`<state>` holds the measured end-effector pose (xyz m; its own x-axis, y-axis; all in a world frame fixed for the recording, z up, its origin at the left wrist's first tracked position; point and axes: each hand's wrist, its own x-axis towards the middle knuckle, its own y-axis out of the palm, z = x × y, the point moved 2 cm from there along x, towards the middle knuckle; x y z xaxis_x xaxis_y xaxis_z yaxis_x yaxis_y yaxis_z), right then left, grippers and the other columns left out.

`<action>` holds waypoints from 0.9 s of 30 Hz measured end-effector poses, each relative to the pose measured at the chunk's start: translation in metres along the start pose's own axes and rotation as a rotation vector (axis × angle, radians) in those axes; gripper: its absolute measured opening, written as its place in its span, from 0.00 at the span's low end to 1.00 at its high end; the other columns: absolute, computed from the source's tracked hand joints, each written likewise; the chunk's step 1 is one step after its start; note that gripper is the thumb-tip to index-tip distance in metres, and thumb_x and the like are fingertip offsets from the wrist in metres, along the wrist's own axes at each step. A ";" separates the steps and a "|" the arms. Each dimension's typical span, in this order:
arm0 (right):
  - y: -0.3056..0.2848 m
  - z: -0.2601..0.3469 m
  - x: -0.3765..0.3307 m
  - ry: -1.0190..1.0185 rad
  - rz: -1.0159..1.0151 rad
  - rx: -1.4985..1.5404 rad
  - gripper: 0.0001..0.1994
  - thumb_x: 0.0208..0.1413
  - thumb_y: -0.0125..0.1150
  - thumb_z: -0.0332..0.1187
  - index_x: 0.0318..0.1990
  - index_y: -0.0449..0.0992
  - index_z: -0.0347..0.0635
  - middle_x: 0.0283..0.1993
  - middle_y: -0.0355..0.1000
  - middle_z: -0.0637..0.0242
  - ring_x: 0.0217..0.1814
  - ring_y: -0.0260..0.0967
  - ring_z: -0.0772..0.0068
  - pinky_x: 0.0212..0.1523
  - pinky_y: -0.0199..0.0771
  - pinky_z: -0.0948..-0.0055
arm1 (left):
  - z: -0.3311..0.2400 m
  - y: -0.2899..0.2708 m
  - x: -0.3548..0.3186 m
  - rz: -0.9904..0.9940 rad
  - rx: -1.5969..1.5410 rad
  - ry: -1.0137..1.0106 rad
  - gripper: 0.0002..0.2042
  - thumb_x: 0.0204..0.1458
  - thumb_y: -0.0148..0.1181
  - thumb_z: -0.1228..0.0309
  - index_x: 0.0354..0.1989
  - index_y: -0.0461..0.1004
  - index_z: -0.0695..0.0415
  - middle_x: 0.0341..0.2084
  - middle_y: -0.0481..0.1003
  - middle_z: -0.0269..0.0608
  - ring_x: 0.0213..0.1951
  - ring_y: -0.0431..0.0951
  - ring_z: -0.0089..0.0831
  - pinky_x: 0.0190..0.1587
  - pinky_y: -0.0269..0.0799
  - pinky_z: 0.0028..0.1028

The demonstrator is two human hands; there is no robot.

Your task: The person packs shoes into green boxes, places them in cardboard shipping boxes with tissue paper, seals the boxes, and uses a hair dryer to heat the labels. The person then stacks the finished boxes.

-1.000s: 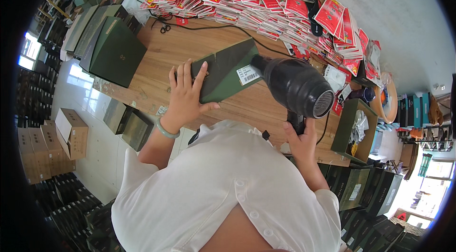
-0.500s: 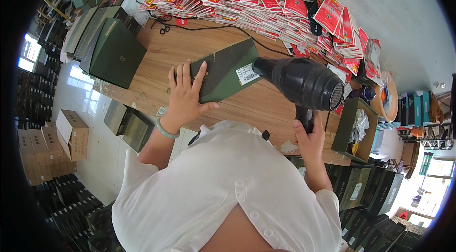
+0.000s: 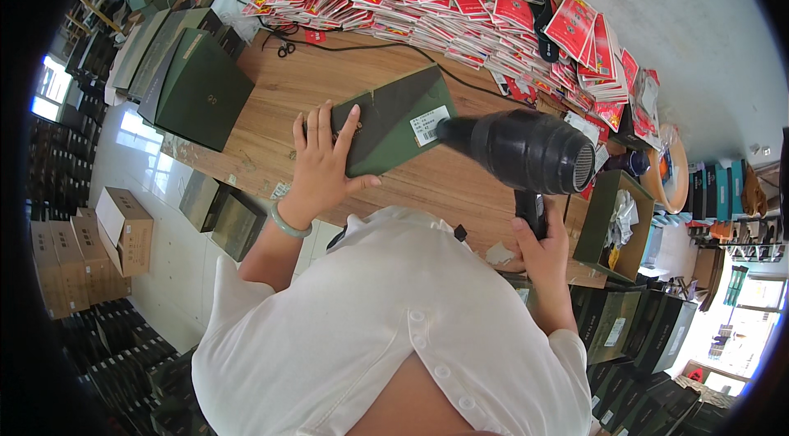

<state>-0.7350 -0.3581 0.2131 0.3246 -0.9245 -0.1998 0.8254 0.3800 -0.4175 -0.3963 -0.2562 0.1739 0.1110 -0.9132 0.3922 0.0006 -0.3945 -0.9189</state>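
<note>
A dark green shoebox (image 3: 386, 115) lies at a slant on the wooden table, a white barcode label (image 3: 429, 125) on its right end. My left hand (image 3: 322, 158) rests against the box's left end, fingers stretched and spread over it, the thumb along the near side. My right hand (image 3: 544, 251) is closed round the handle of a black hair dryer (image 3: 526, 150). The dryer's nozzle points left, right at the label's edge; whether it touches cannot be made out.
Red-and-white printed packets (image 3: 427, 25) pile along the wall, with a black cord (image 3: 370, 47) before them. Small scissors (image 3: 286, 50) lie at the far left. Green boxes (image 3: 201, 91) stand on the table's left end; an open green box (image 3: 612, 222) sits at the right.
The hair dryer has tipped slightly, its handle and my right hand shifting a little right and down. The nozzle now overlaps the label's edge. Box and left hand have barely moved.
</note>
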 end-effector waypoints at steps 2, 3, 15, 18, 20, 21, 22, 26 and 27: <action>-0.001 -0.002 -0.004 -0.067 -0.022 -0.047 0.26 0.54 0.70 0.36 0.56 0.68 0.36 0.37 0.75 0.62 0.35 0.71 0.74 0.38 0.73 0.74 | -0.001 0.000 0.000 -0.014 -0.015 -0.009 0.52 0.41 0.55 0.31 0.70 0.55 0.57 0.60 0.57 0.67 0.59 0.57 0.60 0.63 0.46 0.59; 0.004 -0.004 -0.006 -0.202 -0.078 -0.101 0.26 0.53 0.70 0.37 0.56 0.69 0.36 0.36 0.75 0.62 0.34 0.71 0.74 0.38 0.73 0.73 | -0.001 0.000 0.001 -0.017 -0.017 -0.006 0.52 0.41 0.55 0.31 0.70 0.55 0.58 0.60 0.57 0.67 0.59 0.57 0.60 0.63 0.46 0.59; 0.009 -0.008 -0.010 -0.241 -0.019 -0.160 0.31 0.52 0.71 0.41 0.60 0.66 0.38 0.37 0.74 0.62 0.30 0.71 0.75 0.32 0.73 0.74 | -0.002 0.000 0.003 0.015 0.011 0.008 0.53 0.45 0.50 0.29 0.69 0.54 0.62 0.61 0.56 0.68 0.60 0.56 0.61 0.64 0.44 0.59; 0.009 -0.005 -0.009 -0.205 0.000 -0.118 0.32 0.52 0.71 0.39 0.62 0.65 0.38 0.37 0.73 0.64 0.28 0.68 0.79 0.28 0.72 0.76 | -0.002 0.001 0.001 0.006 0.001 0.005 0.53 0.45 0.48 0.29 0.69 0.54 0.62 0.61 0.56 0.67 0.60 0.56 0.61 0.64 0.44 0.59; 0.010 -0.005 -0.008 -0.207 -0.008 -0.098 0.32 0.52 0.71 0.39 0.61 0.65 0.38 0.36 0.73 0.65 0.27 0.67 0.80 0.27 0.71 0.76 | -0.003 0.001 0.001 0.009 0.011 0.007 0.53 0.46 0.47 0.28 0.69 0.54 0.62 0.62 0.56 0.67 0.61 0.56 0.61 0.64 0.43 0.60; 0.013 -0.006 -0.007 -0.271 -0.036 -0.133 0.32 0.52 0.71 0.39 0.61 0.65 0.38 0.36 0.73 0.65 0.26 0.67 0.81 0.26 0.71 0.77 | -0.003 -0.001 0.001 0.003 -0.007 -0.003 0.52 0.44 0.51 0.30 0.69 0.54 0.61 0.61 0.56 0.67 0.61 0.56 0.61 0.64 0.44 0.60; 0.015 -0.006 -0.006 -0.336 -0.063 -0.169 0.32 0.52 0.71 0.39 0.61 0.65 0.38 0.36 0.73 0.66 0.25 0.67 0.82 0.24 0.70 0.77 | -0.002 -0.003 -0.001 -0.002 -0.024 -0.012 0.53 0.42 0.55 0.31 0.70 0.55 0.59 0.61 0.56 0.67 0.61 0.56 0.61 0.64 0.44 0.60; 0.017 0.016 -0.003 -0.094 0.060 -0.009 0.27 0.52 0.71 0.40 0.57 0.69 0.40 0.39 0.77 0.56 0.37 0.76 0.64 0.42 0.74 0.70 | 0.002 0.002 -0.005 0.019 0.011 -0.007 0.53 0.45 0.47 0.28 0.70 0.53 0.62 0.63 0.54 0.67 0.63 0.55 0.62 0.65 0.42 0.60; 0.017 0.015 -0.002 -0.122 0.034 -0.059 0.27 0.52 0.71 0.40 0.57 0.69 0.40 0.39 0.76 0.55 0.37 0.76 0.62 0.41 0.74 0.69 | 0.002 0.001 -0.002 0.039 0.004 -0.010 0.53 0.45 0.47 0.28 0.70 0.52 0.62 0.63 0.54 0.67 0.63 0.54 0.62 0.66 0.41 0.59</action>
<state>-0.7145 -0.3505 0.2198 0.4086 -0.9064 -0.1069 0.7858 0.4090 -0.4640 -0.3947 -0.2549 0.1720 0.1209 -0.9268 0.3556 -0.0001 -0.3583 -0.9336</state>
